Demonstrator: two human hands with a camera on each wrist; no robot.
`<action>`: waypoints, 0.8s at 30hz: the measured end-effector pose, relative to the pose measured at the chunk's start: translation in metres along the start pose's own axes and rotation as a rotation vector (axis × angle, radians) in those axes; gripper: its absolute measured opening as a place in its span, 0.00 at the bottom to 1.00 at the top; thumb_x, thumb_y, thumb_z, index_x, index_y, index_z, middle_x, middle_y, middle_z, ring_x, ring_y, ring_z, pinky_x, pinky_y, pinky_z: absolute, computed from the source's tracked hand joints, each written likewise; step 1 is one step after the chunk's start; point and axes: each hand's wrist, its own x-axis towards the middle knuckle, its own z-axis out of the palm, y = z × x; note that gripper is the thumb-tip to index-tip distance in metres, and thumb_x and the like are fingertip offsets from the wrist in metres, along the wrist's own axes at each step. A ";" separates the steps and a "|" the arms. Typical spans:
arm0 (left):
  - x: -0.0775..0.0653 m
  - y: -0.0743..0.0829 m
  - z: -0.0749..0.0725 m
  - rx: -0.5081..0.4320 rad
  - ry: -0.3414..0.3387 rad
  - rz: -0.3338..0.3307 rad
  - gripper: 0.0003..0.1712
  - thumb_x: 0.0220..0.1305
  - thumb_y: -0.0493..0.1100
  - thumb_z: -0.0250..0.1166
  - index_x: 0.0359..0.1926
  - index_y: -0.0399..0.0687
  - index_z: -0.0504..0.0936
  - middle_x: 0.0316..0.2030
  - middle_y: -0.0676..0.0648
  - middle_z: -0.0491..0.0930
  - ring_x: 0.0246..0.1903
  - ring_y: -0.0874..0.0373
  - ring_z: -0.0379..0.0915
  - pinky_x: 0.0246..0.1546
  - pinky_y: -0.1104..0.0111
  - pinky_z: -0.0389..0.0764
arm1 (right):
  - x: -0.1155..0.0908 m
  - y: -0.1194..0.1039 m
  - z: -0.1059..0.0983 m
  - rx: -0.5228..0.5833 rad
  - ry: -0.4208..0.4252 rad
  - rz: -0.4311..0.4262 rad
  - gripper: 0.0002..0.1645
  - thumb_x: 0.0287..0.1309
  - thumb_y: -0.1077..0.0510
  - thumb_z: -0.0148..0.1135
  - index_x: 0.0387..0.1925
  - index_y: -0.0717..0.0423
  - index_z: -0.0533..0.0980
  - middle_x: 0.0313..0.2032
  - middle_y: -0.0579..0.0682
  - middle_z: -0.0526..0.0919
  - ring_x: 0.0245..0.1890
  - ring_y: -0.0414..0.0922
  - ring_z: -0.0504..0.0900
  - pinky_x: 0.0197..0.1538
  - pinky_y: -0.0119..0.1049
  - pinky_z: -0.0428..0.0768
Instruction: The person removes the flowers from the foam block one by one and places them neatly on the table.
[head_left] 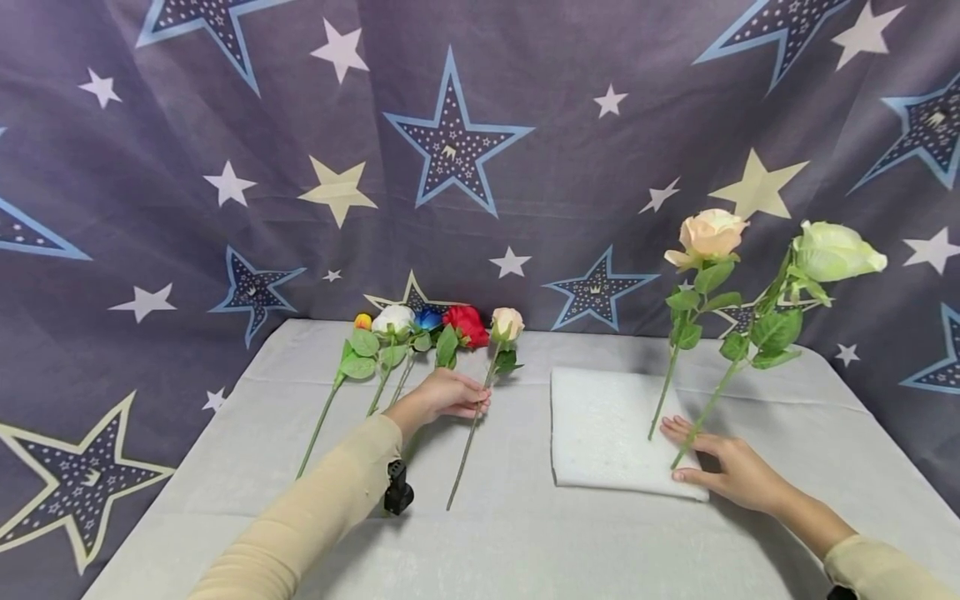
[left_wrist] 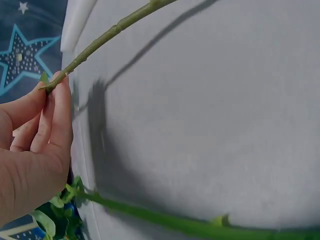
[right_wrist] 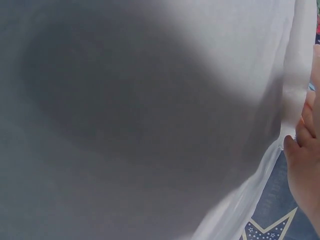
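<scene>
With thumb and fingertips, my left hand (head_left: 448,393) pinches the thin green stem (left_wrist: 100,47) of a pale peach rose (head_left: 507,323). The stem slants toward the front of the table. My right hand (head_left: 731,471) rests on the right edge of a white foam slab (head_left: 607,429), fingers extended and thumb apart. Two artificial roses rise from the slab: a larger peach rose (head_left: 707,237) and a greenish-white rose (head_left: 836,252), the latter's stem passing close by the right fingers. In the right wrist view, only part of the right hand (right_wrist: 306,155) shows at the frame's edge.
Left of the left hand lie more artificial flowers: an orange-yellow one (head_left: 363,322), a white one (head_left: 393,318), a blue one (head_left: 429,318) and a red rose (head_left: 467,325). A grey-white cloth (head_left: 510,542) covers the table. Behind hangs a star-patterned curtain (head_left: 570,183).
</scene>
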 end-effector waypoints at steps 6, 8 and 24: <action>0.001 -0.002 -0.012 0.037 0.031 -0.026 0.14 0.55 0.31 0.63 0.44 0.29 0.79 0.27 0.43 0.84 0.26 0.57 0.81 0.31 0.68 0.84 | 0.001 0.000 0.000 0.008 0.003 -0.010 0.36 0.41 0.50 0.71 0.55 0.54 0.73 0.55 0.60 0.74 0.60 0.25 0.59 0.61 0.09 0.51; 0.001 -0.002 -0.015 0.039 0.051 -0.035 0.14 0.55 0.31 0.63 0.44 0.29 0.79 0.26 0.44 0.83 0.26 0.57 0.81 0.29 0.70 0.84 | 0.001 -0.001 0.000 0.010 0.002 -0.012 0.36 0.41 0.51 0.71 0.55 0.54 0.73 0.55 0.61 0.74 0.60 0.25 0.59 0.61 0.09 0.51; -0.001 -0.005 -0.019 0.090 0.197 -0.049 0.12 0.53 0.31 0.64 0.40 0.31 0.81 0.28 0.42 0.83 0.24 0.59 0.80 0.31 0.68 0.84 | -0.001 0.001 0.001 0.035 0.002 -0.007 0.36 0.41 0.52 0.71 0.56 0.55 0.73 0.55 0.62 0.73 0.60 0.25 0.59 0.60 0.09 0.52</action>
